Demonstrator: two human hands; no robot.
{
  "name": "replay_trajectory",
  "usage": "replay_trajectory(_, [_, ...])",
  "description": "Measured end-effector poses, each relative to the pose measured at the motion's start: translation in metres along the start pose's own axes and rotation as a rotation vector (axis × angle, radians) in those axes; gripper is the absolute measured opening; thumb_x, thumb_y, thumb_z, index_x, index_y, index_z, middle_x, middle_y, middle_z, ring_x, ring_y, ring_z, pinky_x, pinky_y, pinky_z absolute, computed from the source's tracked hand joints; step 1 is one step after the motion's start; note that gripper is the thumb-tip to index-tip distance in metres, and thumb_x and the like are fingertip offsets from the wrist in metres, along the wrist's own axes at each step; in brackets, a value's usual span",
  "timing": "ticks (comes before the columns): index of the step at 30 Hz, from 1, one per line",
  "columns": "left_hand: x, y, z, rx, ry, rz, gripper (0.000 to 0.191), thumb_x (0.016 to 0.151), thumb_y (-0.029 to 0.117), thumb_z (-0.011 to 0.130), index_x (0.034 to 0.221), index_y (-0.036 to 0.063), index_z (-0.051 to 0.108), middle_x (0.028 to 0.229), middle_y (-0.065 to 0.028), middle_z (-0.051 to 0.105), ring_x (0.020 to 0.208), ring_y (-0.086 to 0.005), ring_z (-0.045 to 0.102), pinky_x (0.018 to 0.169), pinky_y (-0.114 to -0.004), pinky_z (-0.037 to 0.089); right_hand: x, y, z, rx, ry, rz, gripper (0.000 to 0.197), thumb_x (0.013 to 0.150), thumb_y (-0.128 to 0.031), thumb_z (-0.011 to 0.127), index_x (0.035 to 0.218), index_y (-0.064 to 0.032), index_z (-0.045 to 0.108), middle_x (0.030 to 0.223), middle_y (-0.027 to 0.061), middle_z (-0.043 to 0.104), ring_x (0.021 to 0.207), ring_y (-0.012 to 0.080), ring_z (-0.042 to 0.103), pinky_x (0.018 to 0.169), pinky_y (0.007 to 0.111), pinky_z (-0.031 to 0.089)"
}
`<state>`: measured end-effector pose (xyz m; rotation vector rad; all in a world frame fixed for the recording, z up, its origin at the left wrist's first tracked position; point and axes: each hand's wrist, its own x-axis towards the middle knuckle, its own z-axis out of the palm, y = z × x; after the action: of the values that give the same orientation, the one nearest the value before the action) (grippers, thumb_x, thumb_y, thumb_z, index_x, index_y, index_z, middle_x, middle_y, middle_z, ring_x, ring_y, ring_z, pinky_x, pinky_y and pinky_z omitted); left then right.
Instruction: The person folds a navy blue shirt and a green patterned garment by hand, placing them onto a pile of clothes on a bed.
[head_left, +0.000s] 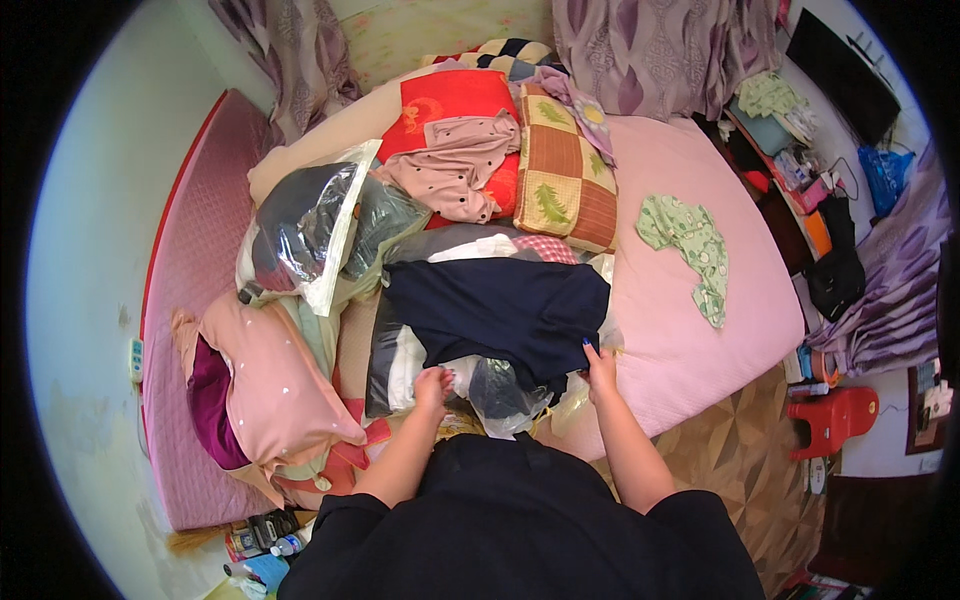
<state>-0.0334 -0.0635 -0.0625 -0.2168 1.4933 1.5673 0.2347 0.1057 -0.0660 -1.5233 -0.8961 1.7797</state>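
A dark navy cloth garment (502, 307) is spread over a clear plastic bag (386, 375) of folded clothes in front of me. My right hand (600, 375) pinches the garment at its lower right edge, thumb on top. At its lower left edge is my left hand (433, 390), fingers curled; whether cloth is caught in them cannot be made out. White cloth (405, 367) shows through the bag beside this hand. Between my hands lies dark cloth under crumpled clear plastic (506, 397). Red-and-white checked cloth (547, 248) peeks out beyond the garment.
Another stuffed clear bag (307, 232) stands left, with a pink pillow (281, 382) nearer me. Behind are a polka-dot pink cloth (457, 165) and a checked pillow (566, 169). A green printed garment (686, 247) lies on the pink mattress (750, 322). A red stool (836, 420) stands right.
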Motion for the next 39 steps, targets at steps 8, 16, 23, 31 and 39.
replay_trajectory(8, [0.064, 0.009, -0.052, 0.212, 0.301, 0.274, 0.022, 0.07, 0.006, 0.055, 0.09, 0.0049, 0.045, 0.081, -0.0052, 0.053, 0.068, -0.0137, 0.053, 0.058, -0.024, 0.043, -0.068, 0.015, 0.028, 0.864, -0.174, 0.316, 0.02, 0.079, -0.024, 0.055, 0.096, -0.0141, 0.051, 0.089, 0.0058, 0.055, 0.081, 0.0191, 0.052, 0.072, 0.031, 0.04])
replay_trajectory(16, [0.056, 0.074, 0.011, 1.347, 0.067, 1.227, 0.04, 0.061, 0.001, 0.055, 0.1, -0.0015, 0.046, 0.1, -0.0168, 0.046, 0.087, -0.0305, 0.049, 0.076, -0.035, 0.042, -0.072, -0.004, 0.051, 0.072, -0.058, 0.012, 0.022, 0.073, -0.013, 0.061, 0.093, -0.0077, 0.053, 0.085, 0.0006, 0.056, 0.071, 0.01, 0.05, 0.06, 0.023, 0.039])
replay_trajectory(23, [0.073, 0.08, -0.007, 1.397, -0.016, 1.285, 0.029, 0.062, 0.001, 0.055, 0.091, -0.0008, 0.05, 0.098, -0.0139, 0.048, 0.085, -0.0296, 0.05, 0.072, -0.036, 0.043, -0.066, -0.017, 0.086, 0.088, 0.08, 0.137, 0.021, 0.074, -0.023, 0.062, 0.086, -0.0089, 0.053, 0.076, -0.0009, 0.054, 0.068, 0.0106, 0.051, 0.056, 0.024, 0.04])
replay_trajectory(31, [0.047, 0.091, 0.013, 1.252, -0.175, 1.307, 0.025, 0.062, 0.007, 0.057, 0.086, -0.0006, 0.053, 0.095, -0.0145, 0.051, 0.086, -0.0296, 0.05, 0.074, -0.036, 0.042, -0.056, 0.012, 0.089, -0.349, 0.137, 0.106, 0.032, 0.073, -0.028, 0.062, 0.086, -0.0007, 0.054, 0.082, 0.0067, 0.055, 0.071, 0.0123, 0.052, 0.061, 0.022, 0.039])
replay_trajectory(39, [0.012, 0.092, 0.05, 1.134, -0.276, 1.351, 0.039, 0.057, 0.016, 0.066, 0.09, 0.0024, 0.051, 0.102, -0.0128, 0.049, 0.094, -0.0291, 0.048, 0.08, -0.038, 0.038, -0.073, -0.085, 0.124, 0.498, -0.323, 0.293, 0.028, 0.083, -0.012, 0.047, 0.107, 0.0012, 0.04, 0.104, 0.0176, 0.05, 0.094, 0.0303, 0.053, 0.076, 0.038, 0.048])
